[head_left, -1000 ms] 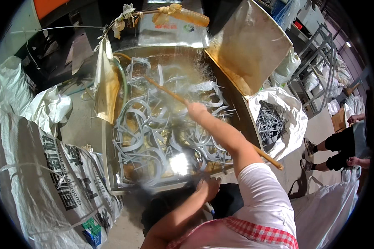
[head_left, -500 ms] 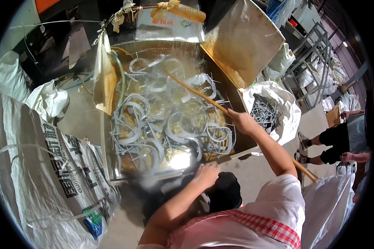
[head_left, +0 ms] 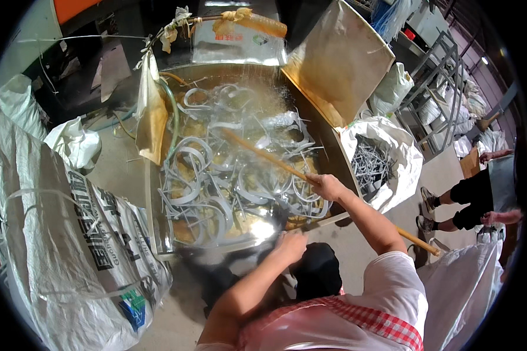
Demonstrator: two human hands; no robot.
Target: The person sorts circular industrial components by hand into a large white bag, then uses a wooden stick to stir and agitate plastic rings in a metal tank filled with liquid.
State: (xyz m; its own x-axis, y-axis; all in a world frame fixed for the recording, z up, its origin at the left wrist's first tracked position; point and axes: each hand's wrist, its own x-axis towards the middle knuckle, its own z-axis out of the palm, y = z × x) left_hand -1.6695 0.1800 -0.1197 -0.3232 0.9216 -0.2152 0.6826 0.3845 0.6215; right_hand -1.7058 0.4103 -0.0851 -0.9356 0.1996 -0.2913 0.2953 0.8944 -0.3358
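My right hand (head_left: 329,187) is closed around a long wooden stick (head_left: 269,157). Its far end reaches down among curved, whitish translucent strips (head_left: 196,161) in a wide shallow water tub (head_left: 346,215); the tip is blurred. The stick's other end comes out past my right forearm. My left hand (head_left: 290,246) has its fingers curled at the tub's near rim; what lies under the fingers is hidden. Water falls in a spray at the tub's far side, beneath a cloth-tied pipe (head_left: 257,23), and light glares on the water near my left hand.
A white sack of grey thin pieces (head_left: 372,164) stands right of the tub. A stained board (head_left: 339,64) leans at the far right corner. Large white woven sacks (head_left: 52,234) crowd the left. A green hose (head_left: 174,117) hangs over the tub's edge. Another person (head_left: 477,202) stands at right.
My right hand has drawn the stick back toward me and slightly left, and its far end has shifted nearer. Strips have shifted in the water. My left hand stays near the rim.
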